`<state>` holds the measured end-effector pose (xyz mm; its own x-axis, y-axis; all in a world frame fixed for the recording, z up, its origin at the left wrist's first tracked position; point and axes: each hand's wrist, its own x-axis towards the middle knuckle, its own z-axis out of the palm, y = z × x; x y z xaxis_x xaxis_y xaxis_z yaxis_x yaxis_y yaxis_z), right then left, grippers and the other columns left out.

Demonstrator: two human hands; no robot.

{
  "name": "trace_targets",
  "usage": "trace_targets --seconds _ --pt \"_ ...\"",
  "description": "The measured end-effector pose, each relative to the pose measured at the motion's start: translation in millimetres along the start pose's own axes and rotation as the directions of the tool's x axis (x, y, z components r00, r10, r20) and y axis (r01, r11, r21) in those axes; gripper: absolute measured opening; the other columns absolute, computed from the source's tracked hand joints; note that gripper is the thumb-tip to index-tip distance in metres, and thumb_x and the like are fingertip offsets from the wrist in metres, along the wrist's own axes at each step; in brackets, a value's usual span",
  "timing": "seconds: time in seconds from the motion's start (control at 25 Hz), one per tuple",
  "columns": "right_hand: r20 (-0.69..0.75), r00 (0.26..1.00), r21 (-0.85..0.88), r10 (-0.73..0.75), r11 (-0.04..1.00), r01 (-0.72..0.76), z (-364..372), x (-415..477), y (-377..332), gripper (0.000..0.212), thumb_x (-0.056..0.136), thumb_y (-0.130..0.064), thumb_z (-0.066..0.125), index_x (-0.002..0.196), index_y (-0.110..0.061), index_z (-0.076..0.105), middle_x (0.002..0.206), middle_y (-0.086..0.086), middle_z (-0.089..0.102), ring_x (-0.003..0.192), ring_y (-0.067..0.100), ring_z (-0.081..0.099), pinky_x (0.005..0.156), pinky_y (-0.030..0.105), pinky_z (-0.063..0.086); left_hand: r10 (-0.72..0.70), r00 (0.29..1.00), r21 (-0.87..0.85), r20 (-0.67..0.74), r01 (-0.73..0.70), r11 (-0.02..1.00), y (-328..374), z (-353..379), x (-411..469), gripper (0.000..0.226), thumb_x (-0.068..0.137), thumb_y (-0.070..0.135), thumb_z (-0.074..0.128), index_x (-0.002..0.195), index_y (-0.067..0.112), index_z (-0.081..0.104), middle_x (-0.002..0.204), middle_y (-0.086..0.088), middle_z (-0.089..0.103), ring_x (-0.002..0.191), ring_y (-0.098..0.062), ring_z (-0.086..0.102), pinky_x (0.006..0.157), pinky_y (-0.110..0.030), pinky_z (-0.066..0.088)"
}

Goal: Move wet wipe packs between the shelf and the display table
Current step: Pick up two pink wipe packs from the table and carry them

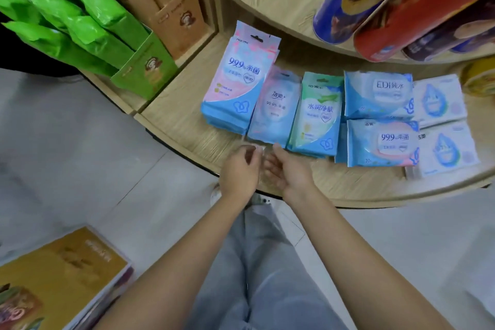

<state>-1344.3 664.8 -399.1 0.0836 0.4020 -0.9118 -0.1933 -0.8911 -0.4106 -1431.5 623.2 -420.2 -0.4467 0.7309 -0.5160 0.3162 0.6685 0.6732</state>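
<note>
Slippage looks likeliest: left grip (239,169) and right grip (289,170) hover loosely curled, holding nothing, at the counter (184,120) edge. The pale pack (273,107) just beyond them sits tight between pink stack (235,80) and green pack (316,115), so a hasty pull may drag neighbours off. Farther right lie blue packs (377,94); tubes (348,2) overhang beyond.

Seven lots of wet wipe packs lie flat in a row on the wooden shelf (187,120). From the left: a pink-and-blue stack (235,83), a pale blurred pack (276,107) overlapping it, a green pack (317,112), two blue packs (377,94) one behind the other, and two white packs (439,99) just beside them.
</note>
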Motion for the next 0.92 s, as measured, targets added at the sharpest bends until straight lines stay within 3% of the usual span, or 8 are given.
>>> trace_targets --seconds 0.12,0.32,0.4,0.48,0.56,0.76,0.92 --pt "-0.042 0.998 0.138 0.036 0.990 -0.030 7 15 1 0.014 0.090 -0.019 0.063 0.080 -0.010 0.058 0.061 -0.001 0.062 0.043 0.003 0.057 0.042 0.015 0.047 -0.077 0.997 -0.156 -0.012 0.075 0.985 4 6 6 0.023 0.094 0.028 0.055 0.101 0.011 0.069 0.091 0.003 0.067 0.086 -0.014 0.059 0.073 -0.022 0.038" --pt "-0.083 0.996 0.194 -0.009 0.981 0.025 11 15 2 0.011 0.092 -0.006 0.057 0.081 -0.005 0.057 0.046 -0.002 0.060 0.035 0.003 0.052 0.037 0.013 0.042 -0.114 0.993 -0.324 0.040 0.121 0.938 2 -3 8 0.009 0.091 0.024 0.060 0.082 0.023 0.062 0.080 0.008 0.066 0.080 -0.014 0.062 0.074 -0.025 0.047" --pt "-0.049 0.998 0.173 -0.025 0.984 0.033 7 5 6 0.011 0.092 -0.004 0.055 0.082 -0.005 0.057 0.056 0.004 0.060 0.038 0.003 0.052 0.040 0.014 0.043 -0.168 0.976 -0.487 0.140 0.215 0.846 4 -11 6 0.009 0.089 0.026 0.062 0.082 0.021 0.062 0.078 0.005 0.068 0.076 -0.014 0.066 0.071 -0.027 0.053" --pt "0.004 0.999 0.121 -0.037 0.992 0.036 -4 -9 12 0.014 0.093 -0.003 0.054 0.080 -0.007 0.057 0.063 0.006 0.058 0.043 0.004 0.052 0.045 0.015 0.045 -0.195 0.940 -0.643 0.281 0.335 0.689 9 -18 2 0.006 0.091 0.022 0.060 0.089 0.017 0.062 0.084 -0.002 0.070 0.072 -0.012 0.068 0.063 -0.022 0.055" --pt "0.033 0.999 0.029 -0.030 0.999 0.029 -20 -21 23 0.014 0.092 -0.004 0.056 0.078 -0.007 0.058 0.064 0.006 0.059 0.047 0.006 0.052 0.049 0.016 0.046 -0.179 0.912 -0.659 0.368 0.392 0.642 9 -25 1 0.010 0.091 0.019 0.059 0.099 0.013 0.063 0.090 -0.006 0.069 0.074 -0.015 0.067 0.058 -0.020 0.053" --pt "0.062 0.996 -0.178 -0.071 0.981 0.082 -60 -43 43 0.013 0.087 -0.004 0.063 0.074 -0.003 0.063 0.061 0.007 0.062 0.048 0.007 0.053 0.050 0.017 0.045 -0.170 0.873 -0.546 0.458 0.427 0.721 -5 -22 -10 0.032 0.085 0.009 0.067 0.115 0.003 0.058 0.107 -0.012 0.070 0.090 -0.023 0.066 0.065 -0.025 0.056" --pt "0.103 0.990 -0.442 -0.093 0.888 0.129 -74 -49 40 0.016 0.086 -0.016 0.066 0.075 -0.004 0.068 0.067 0.004 0.065 0.061 0.013 0.056 0.059 0.021 0.045 -0.193 0.880 -0.535 0.435 0.425 0.730 -16 -28 -27 0.037 0.083 0.000 0.066 0.117 0.007 0.052 0.096 -0.005 0.070 0.075 -0.013 0.068 0.057 -0.022 0.054"
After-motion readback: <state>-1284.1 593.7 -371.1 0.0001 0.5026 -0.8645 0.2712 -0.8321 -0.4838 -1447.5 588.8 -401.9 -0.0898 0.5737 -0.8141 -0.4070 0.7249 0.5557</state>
